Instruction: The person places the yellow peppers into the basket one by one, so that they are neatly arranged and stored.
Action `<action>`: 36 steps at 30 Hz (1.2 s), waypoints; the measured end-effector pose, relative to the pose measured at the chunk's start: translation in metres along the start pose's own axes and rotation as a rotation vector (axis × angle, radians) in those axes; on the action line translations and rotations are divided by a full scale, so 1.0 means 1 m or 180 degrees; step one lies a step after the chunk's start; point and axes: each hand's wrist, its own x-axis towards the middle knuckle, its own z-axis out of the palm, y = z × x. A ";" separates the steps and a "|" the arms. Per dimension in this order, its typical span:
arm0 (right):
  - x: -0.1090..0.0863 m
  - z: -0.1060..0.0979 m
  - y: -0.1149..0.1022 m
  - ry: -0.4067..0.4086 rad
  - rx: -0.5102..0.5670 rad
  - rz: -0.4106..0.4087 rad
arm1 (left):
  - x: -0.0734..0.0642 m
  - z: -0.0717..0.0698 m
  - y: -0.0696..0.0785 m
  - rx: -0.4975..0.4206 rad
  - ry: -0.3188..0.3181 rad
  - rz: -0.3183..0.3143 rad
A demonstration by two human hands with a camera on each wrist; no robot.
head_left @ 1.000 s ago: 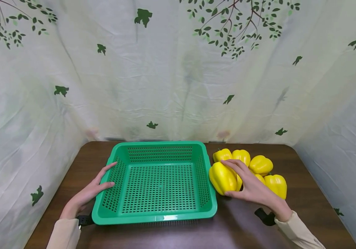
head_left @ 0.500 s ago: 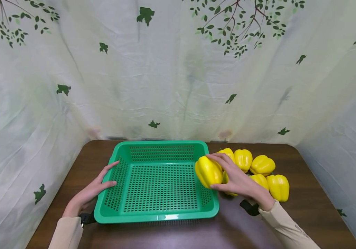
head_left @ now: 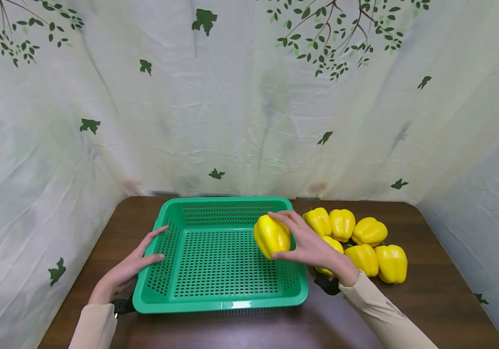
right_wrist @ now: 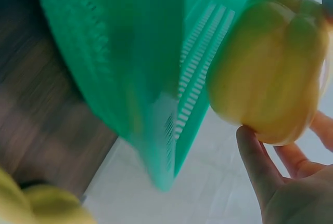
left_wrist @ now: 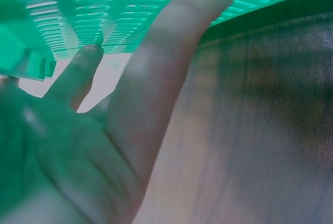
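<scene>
A yellow bell pepper (head_left: 272,237) hangs over the right part of a green slotted plastic basket (head_left: 221,306), pinched between the fingers and thumb of my right hand (head_left: 304,245). In the right wrist view, the pepper (right_wrist: 270,68) is beside the basket wall, with fingertips against its lower end. My left hand (head_left: 128,266) rests at the basket's left side, fingers and thumb extended across the rim. The left wrist view has that hand's thumb (left_wrist: 161,78) against the slotted wall. Inside the basket only bare slotted floor shows.
Several more yellow bell peppers (head_left: 369,231) lie grouped right of the basket, one partly hidden by the right hand. All stands on a brown wooden table (head_left: 432,291). A pale leaf-printed curtain (head_left: 249,121) surrounds the back and sides.
My right hand has carried the bell pepper leftward from the group, across the basket's right rim to above its inside. The left hand stays at the left rim.
</scene>
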 end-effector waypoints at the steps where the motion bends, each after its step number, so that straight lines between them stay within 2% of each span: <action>1: 0.003 0.002 -0.002 -0.0018 0.0026 0.0002 | 0.000 0.000 0.000 -0.0006 0.0002 -0.0005; 13: 0.031 0.021 -0.018 -0.0183 0.0158 0.0032 | 0.002 0.002 0.001 -0.0363 -0.0037 -0.0118; 23: 0.051 0.039 -0.026 -0.0225 0.0153 0.0061 | 0.003 0.001 0.001 -0.0450 -0.0045 -0.0176; 36: 0.076 0.075 -0.035 -0.0283 0.0213 0.0068 | 0.001 0.001 0.002 -0.0525 -0.0063 -0.0239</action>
